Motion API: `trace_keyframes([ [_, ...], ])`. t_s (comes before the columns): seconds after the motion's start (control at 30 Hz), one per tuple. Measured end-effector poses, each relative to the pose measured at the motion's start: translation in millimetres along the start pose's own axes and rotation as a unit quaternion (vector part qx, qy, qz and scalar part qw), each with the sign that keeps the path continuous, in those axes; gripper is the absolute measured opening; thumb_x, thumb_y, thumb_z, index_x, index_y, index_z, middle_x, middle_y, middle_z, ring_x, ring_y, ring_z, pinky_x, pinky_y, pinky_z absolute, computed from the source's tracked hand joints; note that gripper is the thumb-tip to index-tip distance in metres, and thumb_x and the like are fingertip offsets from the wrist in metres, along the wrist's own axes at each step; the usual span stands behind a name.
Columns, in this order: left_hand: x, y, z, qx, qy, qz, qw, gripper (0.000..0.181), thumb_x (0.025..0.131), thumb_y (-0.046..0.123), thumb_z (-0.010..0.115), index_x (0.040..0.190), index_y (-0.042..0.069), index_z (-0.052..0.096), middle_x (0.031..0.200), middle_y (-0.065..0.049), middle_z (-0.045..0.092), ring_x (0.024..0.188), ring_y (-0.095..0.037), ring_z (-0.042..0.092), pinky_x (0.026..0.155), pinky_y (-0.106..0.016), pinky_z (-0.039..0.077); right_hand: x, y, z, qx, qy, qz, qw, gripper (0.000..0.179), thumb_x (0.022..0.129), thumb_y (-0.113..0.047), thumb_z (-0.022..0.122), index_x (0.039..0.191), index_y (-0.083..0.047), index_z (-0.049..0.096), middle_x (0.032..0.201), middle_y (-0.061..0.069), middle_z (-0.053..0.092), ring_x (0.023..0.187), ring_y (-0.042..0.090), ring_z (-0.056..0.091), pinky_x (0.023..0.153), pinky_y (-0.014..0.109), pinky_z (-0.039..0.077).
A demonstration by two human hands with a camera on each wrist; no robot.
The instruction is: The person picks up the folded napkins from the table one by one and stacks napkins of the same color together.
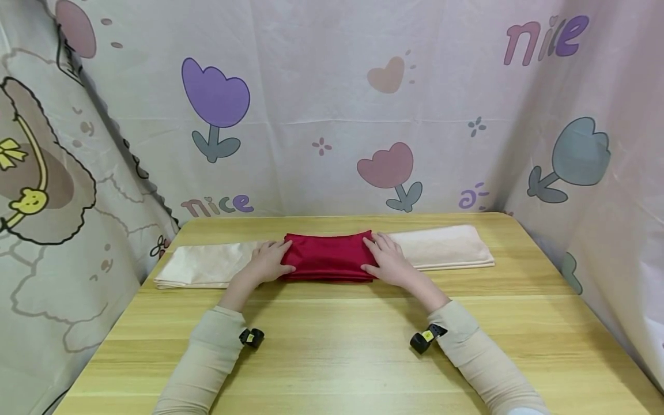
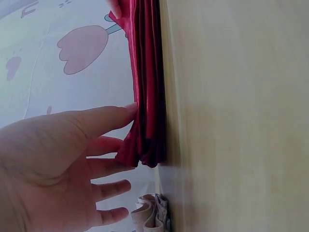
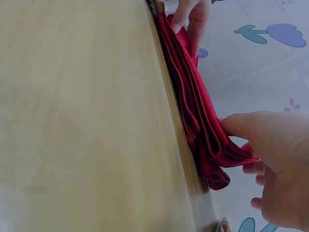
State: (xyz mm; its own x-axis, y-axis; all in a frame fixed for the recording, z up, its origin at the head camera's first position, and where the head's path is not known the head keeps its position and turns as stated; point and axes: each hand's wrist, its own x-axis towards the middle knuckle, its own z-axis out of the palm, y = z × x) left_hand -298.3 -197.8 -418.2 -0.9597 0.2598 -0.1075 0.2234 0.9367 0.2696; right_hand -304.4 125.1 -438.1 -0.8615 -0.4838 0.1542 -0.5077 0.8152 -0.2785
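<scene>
A dark red, shiny folded cloth (image 1: 328, 257) lies near the back of the table, its stacked layers showing along the front edge. My left hand (image 1: 270, 261) rests at its left end, thumb and fingers spread and touching the top. At the right end my right hand (image 1: 386, 259) touches the cloth in the same way, thumb near the front. In the left wrist view the thumb (image 2: 111, 118) lies against the red layers with the fingers apart. A cream folded cloth (image 1: 204, 263) lies by the left hand, and another cream folded cloth (image 1: 446, 248) by the right.
The wooden table (image 1: 332, 346) reaches back to a hanging curtain (image 1: 311, 86) printed with tulips and letters. More printed curtain hangs at both sides. A black wrist camera (image 1: 252, 338) sits on the left sleeve, and another wrist camera (image 1: 426, 339) on the right.
</scene>
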Motion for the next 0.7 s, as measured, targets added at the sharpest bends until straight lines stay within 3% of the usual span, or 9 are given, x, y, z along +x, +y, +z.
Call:
trace_keyframes([
  [0.33, -4.5, -1.0, 0.3, 0.024, -0.028, -0.005, 0.9993, 0.07, 0.096, 0.041, 0.057, 0.151, 0.006, 0.033, 0.16, -0.022, 0.023, 0.146, -0.048, 0.015, 0.11, -0.071, 0.019, -1.8, 1.1, -1.3, -0.034, -0.044, 0.027, 0.9981, 0.067, 0.096, -0.041, 0.056, 0.148, -0.003, 0.039, 0.158, 0.025, 0.023, 0.148, 0.044, 0.013, 0.114, 0.065, 0.021],
  [0.7, -6.9, -3.0, 2.3, 0.025, -0.067, -0.02, 0.9972, 0.067, 0.099, 0.045, 0.05, 0.152, 0.009, 0.032, 0.163, -0.018, 0.011, 0.149, -0.046, 0.002, 0.112, -0.073, 0.01, -4.4, 3.6, -0.4, -0.058, -0.091, 0.052, 0.9928, 0.069, 0.099, -0.05, 0.045, 0.153, -0.01, 0.03, 0.164, 0.019, 0.01, 0.151, 0.04, 0.002, 0.119, 0.061, 0.011],
])
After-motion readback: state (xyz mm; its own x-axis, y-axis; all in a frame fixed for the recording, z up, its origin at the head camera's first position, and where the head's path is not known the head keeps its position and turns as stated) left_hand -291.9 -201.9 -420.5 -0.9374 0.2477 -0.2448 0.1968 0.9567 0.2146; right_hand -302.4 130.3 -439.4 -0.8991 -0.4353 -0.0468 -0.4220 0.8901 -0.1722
